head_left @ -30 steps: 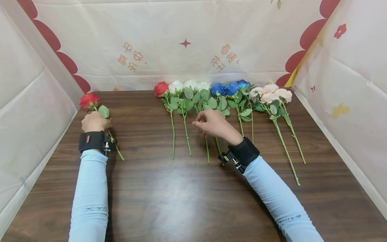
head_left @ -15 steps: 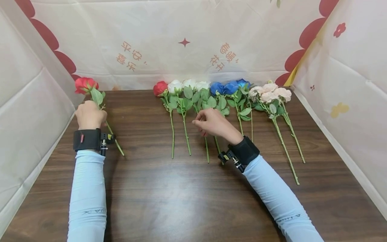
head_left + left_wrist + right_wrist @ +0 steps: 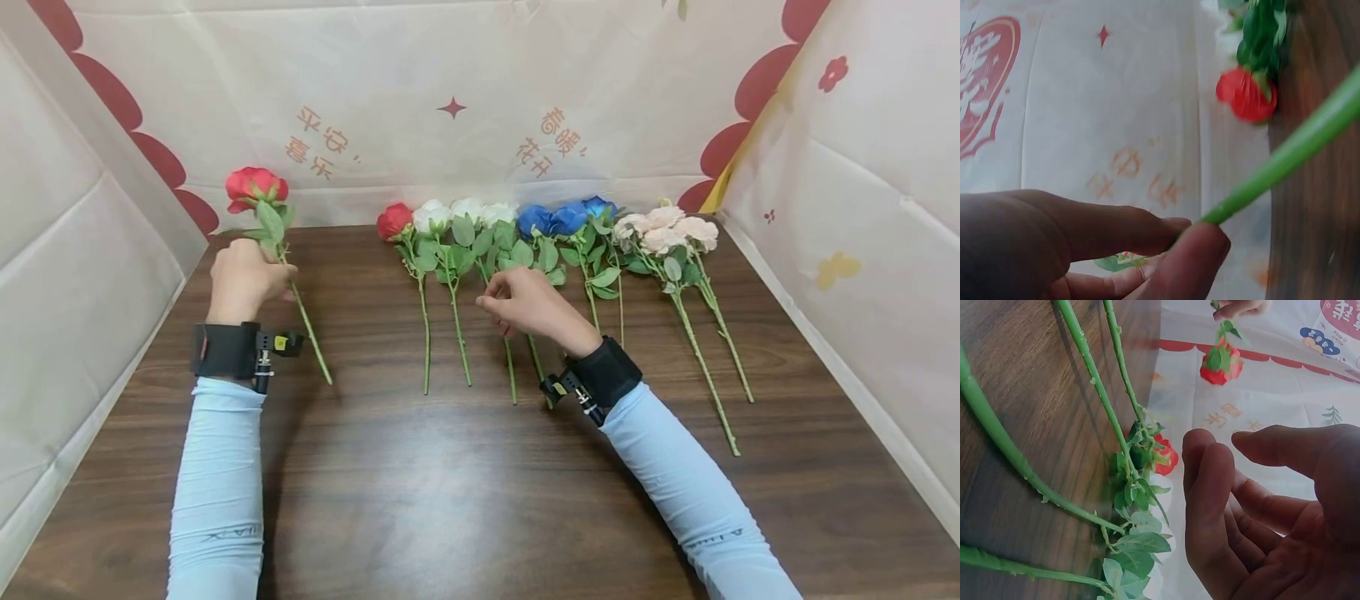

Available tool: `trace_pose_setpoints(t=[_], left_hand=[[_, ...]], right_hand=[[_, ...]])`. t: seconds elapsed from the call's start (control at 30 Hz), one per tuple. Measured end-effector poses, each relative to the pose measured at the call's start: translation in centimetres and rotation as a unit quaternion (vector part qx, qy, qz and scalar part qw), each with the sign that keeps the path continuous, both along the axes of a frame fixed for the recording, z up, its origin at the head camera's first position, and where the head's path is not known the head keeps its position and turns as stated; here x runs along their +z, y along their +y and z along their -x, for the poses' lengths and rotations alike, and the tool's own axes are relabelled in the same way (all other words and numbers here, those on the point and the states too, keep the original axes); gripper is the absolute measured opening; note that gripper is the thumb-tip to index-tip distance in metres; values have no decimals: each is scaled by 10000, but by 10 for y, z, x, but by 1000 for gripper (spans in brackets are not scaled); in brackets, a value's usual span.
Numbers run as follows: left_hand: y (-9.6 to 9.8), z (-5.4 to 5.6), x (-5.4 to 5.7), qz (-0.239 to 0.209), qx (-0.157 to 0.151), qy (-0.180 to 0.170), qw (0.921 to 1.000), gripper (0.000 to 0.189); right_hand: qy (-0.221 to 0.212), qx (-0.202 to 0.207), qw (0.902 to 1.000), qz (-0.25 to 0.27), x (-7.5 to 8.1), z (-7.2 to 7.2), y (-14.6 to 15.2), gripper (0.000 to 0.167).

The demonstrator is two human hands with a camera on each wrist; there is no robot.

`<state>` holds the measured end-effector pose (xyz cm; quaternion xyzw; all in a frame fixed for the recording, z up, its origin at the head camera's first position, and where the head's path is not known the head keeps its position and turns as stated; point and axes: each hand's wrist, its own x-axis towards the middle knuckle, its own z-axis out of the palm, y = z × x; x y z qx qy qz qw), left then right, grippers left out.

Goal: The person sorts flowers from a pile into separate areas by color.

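My left hand (image 3: 243,282) pinches the green stem (image 3: 1285,159) of a red rose (image 3: 257,185) between thumb and fingers. The rose is raised at the left side, its head up against the back cloth and its stem slanting down to the right. From the right wrist view that rose (image 3: 1222,365) also shows, head hanging in the air. My right hand (image 3: 536,310) hovers over the stems in the middle of the row, with fingers loosely bent and nothing between thumb and fingertips (image 3: 1197,447). Below it lie white roses (image 3: 431,217) and blue roses (image 3: 534,220), their leaves partly hidden by it.
A second red rose (image 3: 394,222) lies at the left end of the row. Several pale pink flowers (image 3: 663,241) lie at the right end. All rest on a dark wooden table (image 3: 420,500), with printed cloth (image 3: 420,50) behind and at both sides.
The left hand has raised the red rose from low over the table's left back corner, then shifted it rightward. The right hand has stayed in place.
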<state>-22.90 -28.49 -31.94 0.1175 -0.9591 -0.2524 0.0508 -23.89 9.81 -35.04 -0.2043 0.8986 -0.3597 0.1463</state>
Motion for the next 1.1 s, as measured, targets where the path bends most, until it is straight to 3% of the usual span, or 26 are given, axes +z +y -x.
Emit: trace_pose_setpoints(t=[0.17, 0.3, 0.4, 0.6, 0.83, 1.1], left_hand=[[28, 3, -3, -287, -605, -263, 9974, 32], [57, 4, -1, -744, -1041, -553, 9902, 31], [79, 3, 0, -1094, -1267, -570, 9842, 29], [115, -7, -1, -1703, -1635, -207, 9715, 21], [153, -20, -6, -2467, -2255, 191, 9423, 17], [168, -27, -11, -2692, -2435, 545, 9302, 14]], right_hand=[[8, 24, 10000, -63, -1, -2, -1, 23], [65, 105, 9999, -93, -1, -3, -4, 26], [49, 158, 9998, -63, 0, -5, -7, 28], [12, 324, 9993, 183, 2, -11, -16, 24], [233, 462, 9981, 327, 9, -19, -24, 29], [145, 582, 9959, 677, 13, -27, -25, 22]])
